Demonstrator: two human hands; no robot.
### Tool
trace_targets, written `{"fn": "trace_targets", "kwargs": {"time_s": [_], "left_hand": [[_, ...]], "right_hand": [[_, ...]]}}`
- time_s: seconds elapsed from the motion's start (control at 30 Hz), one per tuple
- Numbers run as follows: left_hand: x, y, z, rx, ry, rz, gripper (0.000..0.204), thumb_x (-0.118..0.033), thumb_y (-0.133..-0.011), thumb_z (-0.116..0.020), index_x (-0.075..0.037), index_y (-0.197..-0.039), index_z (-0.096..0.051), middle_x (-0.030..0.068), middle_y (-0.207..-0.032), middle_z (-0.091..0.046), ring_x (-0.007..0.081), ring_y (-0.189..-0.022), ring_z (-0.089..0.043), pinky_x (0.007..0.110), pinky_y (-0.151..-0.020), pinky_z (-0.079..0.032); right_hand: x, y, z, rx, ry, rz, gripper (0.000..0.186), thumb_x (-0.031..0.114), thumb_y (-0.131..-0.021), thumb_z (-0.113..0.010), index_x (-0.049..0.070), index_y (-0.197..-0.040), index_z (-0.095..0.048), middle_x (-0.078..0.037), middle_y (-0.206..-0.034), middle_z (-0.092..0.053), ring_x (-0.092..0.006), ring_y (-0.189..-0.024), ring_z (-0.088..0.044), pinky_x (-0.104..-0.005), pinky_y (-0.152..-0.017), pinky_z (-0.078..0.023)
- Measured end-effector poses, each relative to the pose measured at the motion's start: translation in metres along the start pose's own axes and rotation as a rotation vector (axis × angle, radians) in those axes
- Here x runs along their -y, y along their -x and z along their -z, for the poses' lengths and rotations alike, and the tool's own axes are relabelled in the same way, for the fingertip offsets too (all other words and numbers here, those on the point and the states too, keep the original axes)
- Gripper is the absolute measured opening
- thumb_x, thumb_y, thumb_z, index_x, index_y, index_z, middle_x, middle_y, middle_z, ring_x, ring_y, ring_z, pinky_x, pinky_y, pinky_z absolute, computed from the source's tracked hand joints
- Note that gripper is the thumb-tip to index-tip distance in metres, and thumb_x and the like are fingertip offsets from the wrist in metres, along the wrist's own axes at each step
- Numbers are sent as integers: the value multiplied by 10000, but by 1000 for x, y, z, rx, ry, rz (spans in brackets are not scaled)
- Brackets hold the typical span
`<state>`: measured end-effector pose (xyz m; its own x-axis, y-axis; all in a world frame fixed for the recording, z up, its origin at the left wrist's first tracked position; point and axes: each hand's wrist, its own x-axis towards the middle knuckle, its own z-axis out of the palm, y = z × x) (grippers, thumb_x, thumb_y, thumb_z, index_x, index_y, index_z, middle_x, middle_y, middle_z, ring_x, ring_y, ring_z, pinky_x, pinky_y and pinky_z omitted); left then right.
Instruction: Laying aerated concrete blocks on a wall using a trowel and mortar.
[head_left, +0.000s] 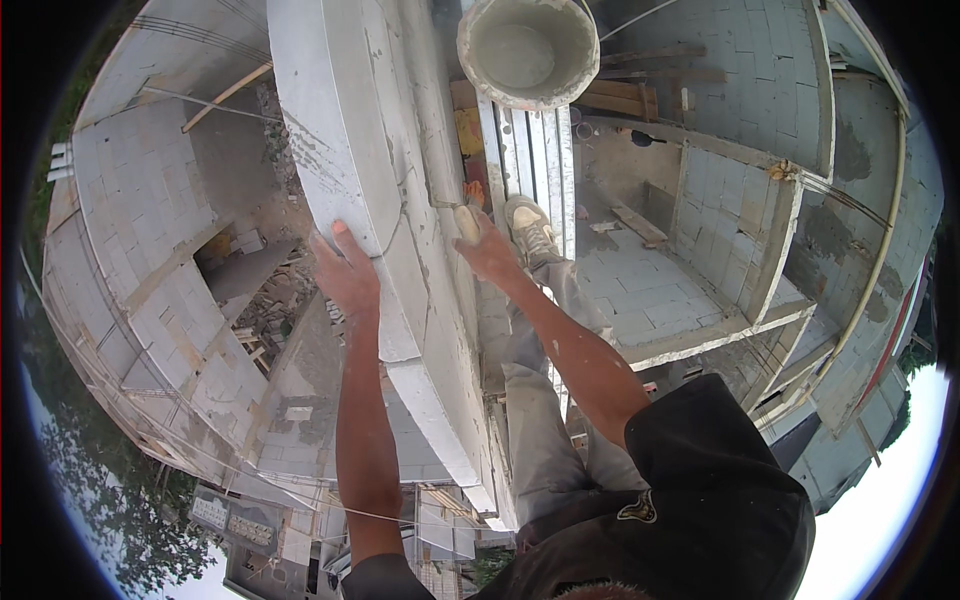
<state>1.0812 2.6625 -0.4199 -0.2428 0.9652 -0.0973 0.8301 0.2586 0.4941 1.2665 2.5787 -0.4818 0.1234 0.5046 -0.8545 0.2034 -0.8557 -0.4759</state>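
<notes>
A pale grey wall of large blocks (400,285) runs away from me through the middle of the view. My left hand (347,270) lies against the outer left face of a block, fingers apart, close to a joint between two blocks. On the wall's right side my right hand (492,252) is closed around the light handle of a trowel (466,222). The thin metal neck of the trowel shows against the wall; its blade is hard to make out. Grey mortar smears mark the block face ahead of my left hand.
A mortar-coated bucket (472,75) holding grey mix stands ahead on the right. Below it run metal planks (550,150), with my shoe (533,232) beside them. Deep drops lie on both sides, with rubble (285,285) down left and unfinished block walls (740,215) right.
</notes>
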Motion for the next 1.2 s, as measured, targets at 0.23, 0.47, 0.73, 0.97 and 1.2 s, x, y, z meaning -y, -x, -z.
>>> {"fn": "trace_targets", "kwargs": {"time_s": [0.23, 0.47, 0.73, 0.97, 1.2], "left_hand": [[-4, -1, 10, 19, 16, 16, 567, -414, -1022, -436, 94, -1264, -511, 339, -1080, -633, 490, -1008, -614, 502, -837, -468], [-4, -1, 7, -22, 21, -46, 546, -403, -1017, -456, 106, -1202, -525, 328, -1009, -642, 475, -932, -633, 506, -783, -472], [-1, 2, 2, -32, -16, 8, 602, -440, -1025, -418, 139, -1158, -518, 346, -1024, -622, 485, -961, -614, 492, -817, -459], [-16, -1, 6, 50, 0, 28, 609, -435, -1032, -400, 142, -1204, -486, 344, -1066, -601, 463, -975, -605, 482, -838, -459], [-2, 0, 11, 72, 65, 67, 644, -446, -1042, -375, 148, -1281, -438, 355, -1168, -565, 438, -1051, -593, 470, -870, -466]], "right_hand": [[-9, 80, -18, 24, 300, 213, 769, 208, -853, -652, 272, -1523, -280, -256, -1022, -674, -444, -884, -664, -514, -832, -531], [-8, 53, 36, -40, 173, 72, 805, 166, -838, -673, 284, -1524, -269, -229, -1081, -656, -387, -1006, -649, -480, -892, -513], [-76, 117, -34, 196, 236, 79, 811, 189, -832, -669, 286, -1524, -257, -230, -1042, -665, -405, -955, -650, -500, -870, -511], [-73, 97, 12, 127, 153, -29, 814, 205, -838, -667, 272, -1532, -247, -200, -1013, -671, -376, -931, -671, -491, -802, -534], [-75, 169, 7, 340, 149, -58, 822, 217, -834, -681, 246, -1532, -248, -226, -1082, -658, -421, -958, -646, -499, -868, -511]]}}
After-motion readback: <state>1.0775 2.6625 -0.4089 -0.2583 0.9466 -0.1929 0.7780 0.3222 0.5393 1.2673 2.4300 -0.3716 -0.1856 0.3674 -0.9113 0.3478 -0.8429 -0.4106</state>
